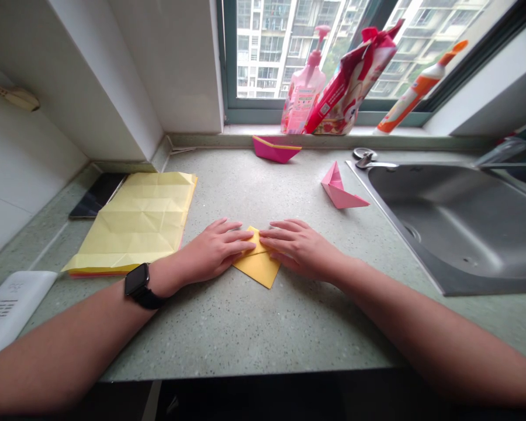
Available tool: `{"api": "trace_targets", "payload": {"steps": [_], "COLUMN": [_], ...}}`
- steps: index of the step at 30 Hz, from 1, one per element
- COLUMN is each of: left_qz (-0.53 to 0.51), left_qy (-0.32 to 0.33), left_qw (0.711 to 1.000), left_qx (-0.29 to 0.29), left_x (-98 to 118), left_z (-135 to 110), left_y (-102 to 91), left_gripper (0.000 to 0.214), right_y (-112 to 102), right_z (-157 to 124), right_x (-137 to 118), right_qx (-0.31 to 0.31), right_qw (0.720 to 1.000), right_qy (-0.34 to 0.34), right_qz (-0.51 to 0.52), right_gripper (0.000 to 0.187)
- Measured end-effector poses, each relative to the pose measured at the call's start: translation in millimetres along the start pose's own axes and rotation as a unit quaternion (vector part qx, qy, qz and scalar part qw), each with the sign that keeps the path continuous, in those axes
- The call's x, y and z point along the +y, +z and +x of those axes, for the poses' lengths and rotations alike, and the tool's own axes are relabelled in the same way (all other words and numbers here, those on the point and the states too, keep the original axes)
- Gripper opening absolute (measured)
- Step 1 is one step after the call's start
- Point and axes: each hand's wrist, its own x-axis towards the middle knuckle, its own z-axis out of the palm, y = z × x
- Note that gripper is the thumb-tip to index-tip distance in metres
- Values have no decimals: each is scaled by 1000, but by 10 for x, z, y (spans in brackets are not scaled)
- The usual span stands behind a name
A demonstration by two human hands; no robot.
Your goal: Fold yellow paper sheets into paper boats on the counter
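A folded piece of yellow origami paper point(259, 270) lies flat on the counter, one corner pointing toward me and a fold line running across its upper part. My left hand point(213, 248) rests on its left side, fingers stretched out and fingertips on the paper. From the right, my right hand point(300, 248) lies over the other side with its fingers extended. The two sets of fingertips nearly meet near the far corner. Both hands hide the paper's side edges. A black watch point(141, 285) is on my left wrist.
Beyond my hands stand a magenta paper boat point(277, 151) and a pink paper sailboat point(342, 193). Creased yellow paper sheets point(142, 219) lie left, partly over a dark phone point(97, 196). A white device point(15, 310) sits near left. A steel sink point(460, 222) borders the right.
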Motion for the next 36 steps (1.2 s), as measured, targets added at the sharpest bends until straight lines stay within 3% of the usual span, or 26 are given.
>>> {"api": "trace_targets", "payload": {"steps": [6, 11, 23, 30, 36], "left_qz": [31, 17, -20, -3, -11], "left_qy": [-35, -15, -35, -34, -36], "left_qw": [999, 1000, 998, 997, 998], "left_qx": [-2, 20, -51, -73, -58], "left_x": [60, 62, 71, 89, 70], "left_z": [25, 31, 23, 21, 18], "left_y": [-58, -22, -30, -48, -20], "left_gripper": [35, 38, 48, 50, 49], "right_y": [-85, -104, -98, -135, -184], "right_z": [17, 30, 60, 53, 31], "right_x": [-25, -63, -143, -77, 33], "right_qx": [15, -41, -59, -35, -22], "right_qw": [1000, 999, 998, 998, 991], "right_qy": [-13, -12, 19, 60, 130], "right_qz": [8, 11, 6, 0, -9], "right_gripper": [33, 40, 38, 28, 23]}}
